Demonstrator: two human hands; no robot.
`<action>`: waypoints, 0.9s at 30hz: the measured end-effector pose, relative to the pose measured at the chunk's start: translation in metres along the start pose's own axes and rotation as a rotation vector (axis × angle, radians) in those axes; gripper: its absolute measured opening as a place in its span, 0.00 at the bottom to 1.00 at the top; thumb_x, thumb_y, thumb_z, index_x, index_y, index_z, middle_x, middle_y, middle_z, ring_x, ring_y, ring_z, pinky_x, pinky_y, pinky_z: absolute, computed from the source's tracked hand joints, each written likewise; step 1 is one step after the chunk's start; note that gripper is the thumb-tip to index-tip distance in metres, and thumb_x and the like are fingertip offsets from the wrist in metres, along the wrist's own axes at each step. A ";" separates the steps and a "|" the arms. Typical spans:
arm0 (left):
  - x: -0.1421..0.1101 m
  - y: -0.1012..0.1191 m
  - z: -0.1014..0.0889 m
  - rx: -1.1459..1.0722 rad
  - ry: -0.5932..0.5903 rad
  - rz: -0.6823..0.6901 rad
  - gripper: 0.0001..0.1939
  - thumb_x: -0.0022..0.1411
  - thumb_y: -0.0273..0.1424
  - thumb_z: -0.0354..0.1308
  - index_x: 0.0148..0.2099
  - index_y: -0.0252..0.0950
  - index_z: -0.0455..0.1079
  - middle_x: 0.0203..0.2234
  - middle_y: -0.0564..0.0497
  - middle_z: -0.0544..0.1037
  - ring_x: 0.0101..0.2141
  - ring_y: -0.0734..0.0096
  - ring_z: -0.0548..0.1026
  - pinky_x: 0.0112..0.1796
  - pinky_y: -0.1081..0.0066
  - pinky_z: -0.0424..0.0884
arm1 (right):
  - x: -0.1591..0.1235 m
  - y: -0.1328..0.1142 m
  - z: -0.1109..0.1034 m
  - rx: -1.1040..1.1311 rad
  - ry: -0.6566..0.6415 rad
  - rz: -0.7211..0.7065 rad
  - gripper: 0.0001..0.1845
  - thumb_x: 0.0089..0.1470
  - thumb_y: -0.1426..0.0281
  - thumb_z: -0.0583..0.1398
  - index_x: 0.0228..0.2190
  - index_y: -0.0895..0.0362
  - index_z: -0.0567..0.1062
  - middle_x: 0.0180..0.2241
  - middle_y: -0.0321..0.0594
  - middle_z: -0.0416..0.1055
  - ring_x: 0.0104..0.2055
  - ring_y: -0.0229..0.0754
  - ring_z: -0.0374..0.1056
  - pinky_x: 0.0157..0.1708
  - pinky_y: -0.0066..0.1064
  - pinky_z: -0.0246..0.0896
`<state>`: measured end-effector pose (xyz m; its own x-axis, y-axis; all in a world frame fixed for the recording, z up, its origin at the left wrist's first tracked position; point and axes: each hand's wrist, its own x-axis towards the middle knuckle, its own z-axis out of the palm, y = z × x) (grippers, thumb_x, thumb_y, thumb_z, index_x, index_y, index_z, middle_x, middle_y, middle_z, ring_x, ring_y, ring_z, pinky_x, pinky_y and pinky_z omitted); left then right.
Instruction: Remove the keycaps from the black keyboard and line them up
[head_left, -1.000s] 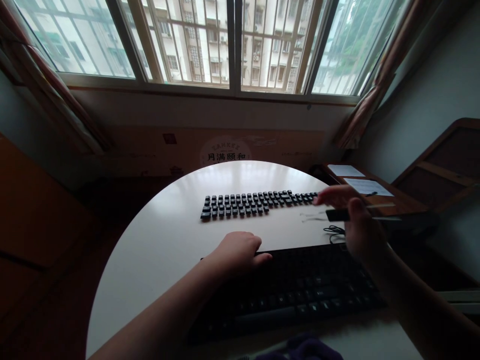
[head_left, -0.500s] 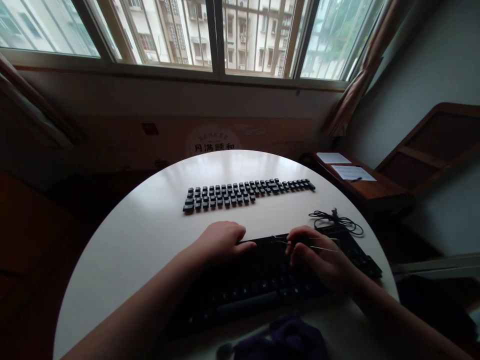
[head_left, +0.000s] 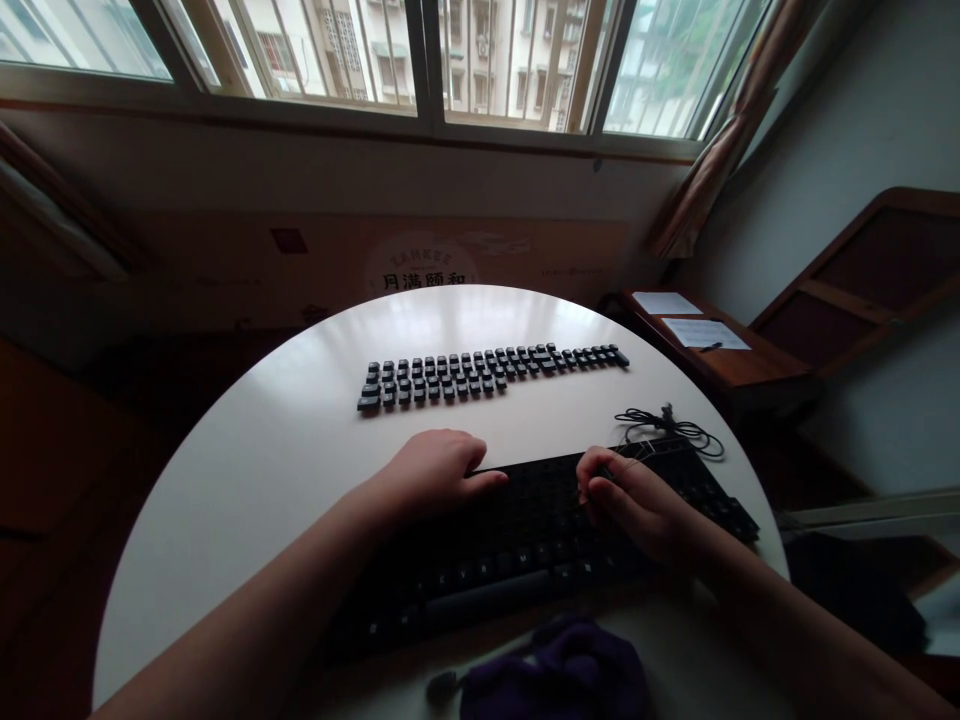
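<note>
A black keyboard (head_left: 517, 500) lies across the near side of the round white table (head_left: 225, 500), much of its upper part bare of keycaps. My left hand (head_left: 442, 470) is closed on its far left edge, with the thumb along the top. Over the keyboard's right half, my right hand (head_left: 622, 495) pinches a thin wire keycap puller (head_left: 645, 447); most of the tool is hidden by the fingers. Beyond both hands, loose black keycaps (head_left: 442, 380) stand in several rows on the tabletop.
A coiled black cable (head_left: 667, 430) lies behind the keyboard's right end. Close to me sits a bunched purple cloth (head_left: 555, 675), with a small dark object (head_left: 442, 686) beside it. Papers (head_left: 705, 334) and a pen rest on a wooden side table to the right.
The right hand has turned, so the puller's wires now point up and away instead of sideways, and its tip has left the far row. The left hand keeps its hold. The view has tilted slightly.
</note>
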<state>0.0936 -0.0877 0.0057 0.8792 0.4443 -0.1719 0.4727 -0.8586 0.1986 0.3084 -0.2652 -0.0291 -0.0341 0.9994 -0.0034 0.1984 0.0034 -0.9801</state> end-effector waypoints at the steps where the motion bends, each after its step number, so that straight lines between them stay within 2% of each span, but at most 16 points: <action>1: 0.000 0.000 0.000 0.001 0.001 0.000 0.23 0.65 0.51 0.51 0.29 0.38 0.67 0.29 0.50 0.78 0.28 0.65 0.71 0.26 0.69 0.58 | 0.000 -0.001 0.000 -0.007 -0.009 0.004 0.19 0.64 0.51 0.54 0.35 0.55 0.65 0.25 0.34 0.65 0.23 0.34 0.59 0.22 0.24 0.54; 8: 0.000 -0.002 0.002 0.004 0.015 0.022 0.23 0.65 0.51 0.51 0.28 0.38 0.66 0.27 0.50 0.76 0.28 0.65 0.70 0.26 0.70 0.56 | -0.002 -0.005 -0.003 -0.054 -0.062 0.018 0.19 0.65 0.51 0.53 0.36 0.55 0.65 0.25 0.33 0.64 0.23 0.34 0.57 0.23 0.25 0.53; 14: 0.000 -0.001 0.000 -0.010 -0.001 0.016 0.24 0.65 0.52 0.50 0.28 0.38 0.66 0.27 0.50 0.76 0.28 0.64 0.71 0.26 0.69 0.57 | -0.002 -0.005 -0.005 -0.187 -0.117 -0.018 0.20 0.65 0.50 0.52 0.35 0.55 0.65 0.25 0.33 0.63 0.24 0.35 0.57 0.24 0.25 0.53; 20: 0.000 -0.001 0.001 -0.025 -0.001 0.012 0.24 0.64 0.52 0.50 0.28 0.38 0.66 0.27 0.50 0.76 0.27 0.65 0.69 0.26 0.69 0.56 | -0.001 -0.009 -0.003 -0.527 -0.143 -0.181 0.21 0.65 0.51 0.50 0.34 0.55 0.66 0.28 0.36 0.66 0.27 0.37 0.61 0.28 0.28 0.54; 27: 0.001 -0.002 0.002 -0.032 0.010 0.015 0.24 0.64 0.52 0.51 0.28 0.38 0.65 0.27 0.50 0.75 0.27 0.65 0.69 0.26 0.69 0.54 | -0.003 -0.011 -0.001 -0.591 -0.159 -0.258 0.17 0.66 0.55 0.51 0.35 0.55 0.67 0.29 0.36 0.68 0.28 0.38 0.64 0.29 0.27 0.56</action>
<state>0.0933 -0.0861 0.0032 0.8867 0.4341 -0.1590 0.4610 -0.8565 0.2322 0.3070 -0.2683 -0.0179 -0.2876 0.9469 0.1437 0.6668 0.3057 -0.6796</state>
